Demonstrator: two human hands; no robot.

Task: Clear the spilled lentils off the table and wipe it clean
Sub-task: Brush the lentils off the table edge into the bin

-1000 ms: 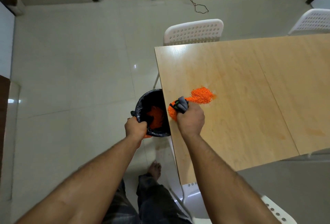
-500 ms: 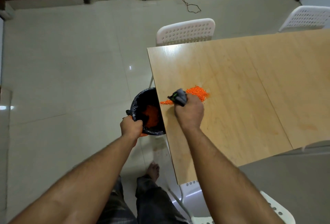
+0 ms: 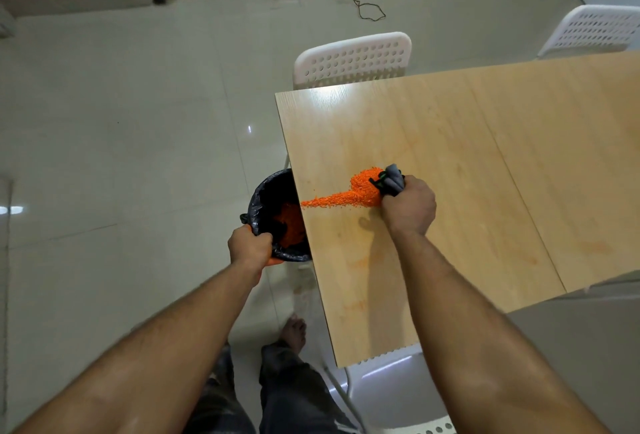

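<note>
Head view, looking down past both forearms.

Wooden table (image 3: 467, 163) at right, long edge running toward the camera. Orange lentils (image 3: 356, 191) heaped near the left edge, thick mound just left of the right hand, thinning into a narrow trail that reaches the table edge (image 3: 304, 204) above the bin.

Right hand (image 3: 408, 206) on the tabletop, fingers curled tight around a bunched grey cloth (image 3: 393, 181); cloth sticks out past the knuckles and touches the far side of the lentil mound. Dark strap or trim with a green fleck on the cloth; too small to tell more.

Left hand (image 3: 250, 245) off the table, clenched on the near rim of a small bin (image 3: 273, 212) lined with a black bag. Bin held against and partly under the table's left edge. More lentils inside (image 3: 289, 222), lying on the liner. Orange sliver of the bin's body visible below the hand.

Faint orange smears on the wood nearer the camera (image 3: 360, 260) and further right (image 3: 588, 246).

White perforated chair (image 3: 353, 59) tucked at the table's far end; second white chair (image 3: 595, 31) at upper right; part of a third (image 3: 398, 395) at the near end. Pale glossy tiled floor (image 3: 121, 139). Thin loose cord (image 3: 367, 11) on the floor by the far wall. Bare foot (image 3: 294, 329) and dark trousers below.
</note>
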